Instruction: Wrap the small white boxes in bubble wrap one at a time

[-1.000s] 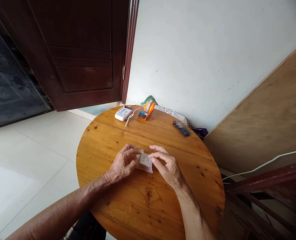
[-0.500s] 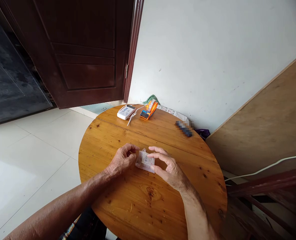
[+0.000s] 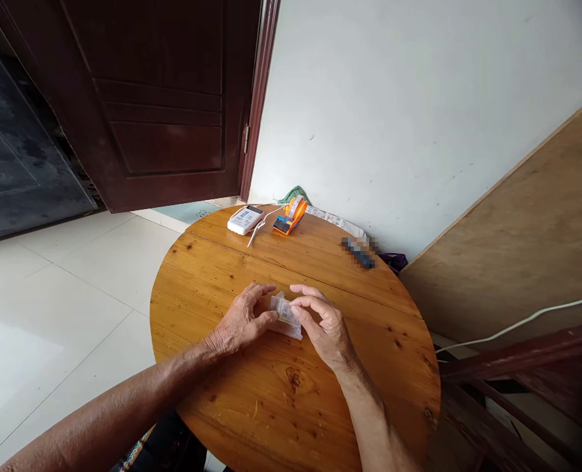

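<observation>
A small packet in clear, crinkled plastic [image 3: 287, 327] lies on the round wooden table [image 3: 295, 400], between my hands. Pale printed matter shows through the wrapping, too small to read. My left hand [image 3: 252, 317] is at the packet's left side, its thumb and fingers apart and the thumb tip close to the left edge. On the other side, my right hand [image 3: 324, 322] has thumb and index finger pinched together over the packet's upper right part. Whatever is between those fingertips, if anything, is too small to make out. The right hand's other fingers stretch above the packet.
Toward the back of the table stand a white box-shaped device [image 3: 244, 220] with a white cord [image 3: 256, 232] and an orange tape dispenser [image 3: 290, 216]. A dark blurred object [image 3: 358, 253] lies at the back right. A wall [image 3: 369, 118] rises behind, and a dark red door [image 3: 168, 118] stands left.
My right thumb and index finger have closed into a pinch over the packet. My left hand has opened, its thumb moving away from the fingers. The view has shifted slightly.
</observation>
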The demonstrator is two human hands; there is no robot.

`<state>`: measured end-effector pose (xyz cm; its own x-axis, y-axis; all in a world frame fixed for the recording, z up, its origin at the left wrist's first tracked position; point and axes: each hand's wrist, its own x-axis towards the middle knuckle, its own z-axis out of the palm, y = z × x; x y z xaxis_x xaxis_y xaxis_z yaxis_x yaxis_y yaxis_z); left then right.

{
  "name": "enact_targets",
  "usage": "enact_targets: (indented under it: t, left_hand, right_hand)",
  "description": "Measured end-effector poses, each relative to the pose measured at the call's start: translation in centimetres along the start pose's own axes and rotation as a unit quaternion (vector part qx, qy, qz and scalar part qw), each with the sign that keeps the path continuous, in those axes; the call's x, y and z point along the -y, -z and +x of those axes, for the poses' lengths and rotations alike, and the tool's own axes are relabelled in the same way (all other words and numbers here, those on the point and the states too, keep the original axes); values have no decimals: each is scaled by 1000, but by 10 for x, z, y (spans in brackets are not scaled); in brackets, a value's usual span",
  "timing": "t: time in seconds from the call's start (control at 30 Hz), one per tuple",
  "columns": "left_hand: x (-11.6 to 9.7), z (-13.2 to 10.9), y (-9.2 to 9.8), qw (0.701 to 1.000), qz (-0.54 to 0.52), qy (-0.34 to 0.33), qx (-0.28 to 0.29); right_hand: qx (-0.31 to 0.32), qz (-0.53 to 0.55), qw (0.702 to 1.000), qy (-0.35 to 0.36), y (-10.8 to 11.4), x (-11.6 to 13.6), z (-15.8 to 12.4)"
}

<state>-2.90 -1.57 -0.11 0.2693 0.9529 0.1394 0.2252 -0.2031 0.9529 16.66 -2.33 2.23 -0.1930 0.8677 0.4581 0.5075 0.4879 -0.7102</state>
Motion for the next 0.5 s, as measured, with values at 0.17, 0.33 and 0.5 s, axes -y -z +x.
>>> enact_targets:
  t: [0.17, 0.33, 0.5]
  left_hand:
    - [0, -1, -2, 998, 45, -37, 31]
    - [-2, -3, -4, 993, 102, -31, 52]
    - [-1, -6, -7, 992, 87, -56, 73]
  right_hand:
    - [-27, 16, 999, -18, -1, 5, 7]
    - [-32, 24, 998, -49, 5, 14, 24]
    - [-25, 35, 993, -113, 14, 11, 49]
